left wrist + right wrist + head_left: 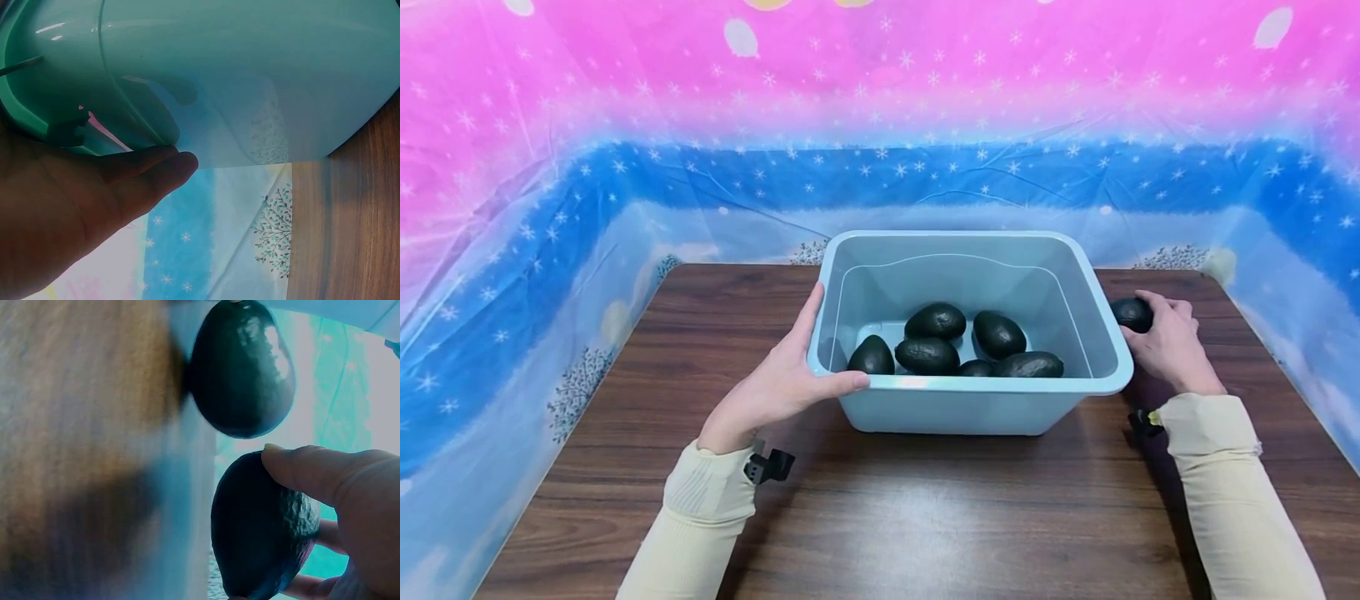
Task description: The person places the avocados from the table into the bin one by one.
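Note:
A light blue-grey plastic bin (940,408) stands on the table and holds several dark avocados (927,356). My left hand (782,375) grips its front left corner, thumb over the front rim and fingers against the left side; the left wrist view shows the fingers (169,172) along the outer wall. Just right of the bin, my right hand (1172,342) holds a dark avocado (259,531) between thumb and fingers. Beyond it, in the right wrist view, another avocado (240,372) lies close by the bin; the bin's rim hides it from the head view.
The brown wooden table (895,525) extends around the bin to left, right and front. A pink and blue snowflake-patterned cloth (880,179) hangs behind the table and along both sides.

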Tool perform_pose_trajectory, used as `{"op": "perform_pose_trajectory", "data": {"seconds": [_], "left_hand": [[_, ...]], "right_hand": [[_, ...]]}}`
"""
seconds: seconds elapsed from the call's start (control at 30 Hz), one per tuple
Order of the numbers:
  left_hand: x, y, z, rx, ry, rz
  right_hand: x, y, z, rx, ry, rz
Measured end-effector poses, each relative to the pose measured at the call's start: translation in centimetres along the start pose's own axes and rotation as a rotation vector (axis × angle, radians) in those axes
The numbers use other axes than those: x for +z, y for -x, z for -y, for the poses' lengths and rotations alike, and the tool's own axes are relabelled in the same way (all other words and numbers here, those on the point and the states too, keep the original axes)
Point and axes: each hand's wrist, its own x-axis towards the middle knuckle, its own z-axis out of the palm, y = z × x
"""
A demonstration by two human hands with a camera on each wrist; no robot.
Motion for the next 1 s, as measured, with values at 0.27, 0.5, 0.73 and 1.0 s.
{"op": "perform_pose_trajectory", "data": {"seconds": [0.27,0.5,0.73,1.0], "left_hand": [[-0.1,-0.1,0.1,0.014,0.003,-0.003],[-0.1,0.0,0.1,-0.002,-0.004,0.001],[0.0,-0.1,0.0,-0.006,-0.016,0.0],[0.0,0.0,0.1,-0.009,-0.022,-0.003]], "right_hand": [[-1.0,0.5,1.5,-0.047,-0.011,-0.045],[-2.7,1.3,3.4,-0.089,-0.014,-0.111],[-5.1,2.9,6.1,-0.181,-0.05,-0.23],[-6.7,4.9,9.0,-0.239,-0.101,-0.313]]}}
